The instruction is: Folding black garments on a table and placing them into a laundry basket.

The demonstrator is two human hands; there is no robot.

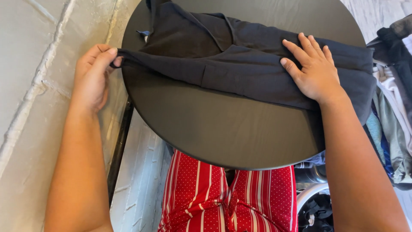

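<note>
Head view: left hand [92,75] pinched dark garment [240,64] at round black table's [223,133] left edge; right hand [315,71] lay open, flat on it. Clothes pile [392,116] right, possibly laundry.

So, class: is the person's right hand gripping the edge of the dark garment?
No: the right hand lies flat, fingers spread, on the dark garment, while the left hand pinches its end.
</note>
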